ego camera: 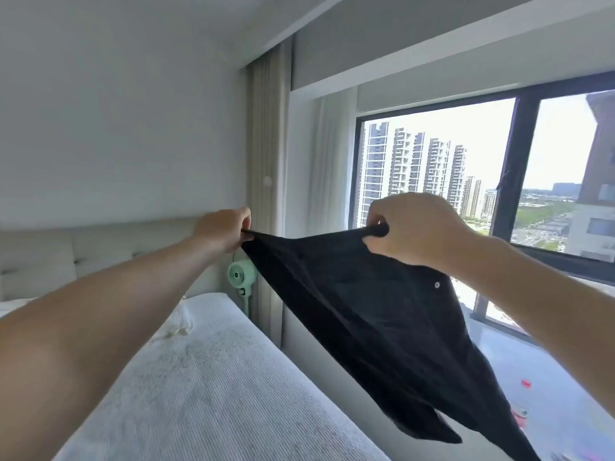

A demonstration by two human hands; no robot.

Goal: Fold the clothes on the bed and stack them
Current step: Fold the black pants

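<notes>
I had the black garment (372, 314) up in the air beside the bed (206, 387) — left hand (224, 232) and right hand (416, 227) each pinching its top edge — opening it out, and next, I judged, it needed laying flat.

Bed (213, 387) with ribbed white cover.
</notes>
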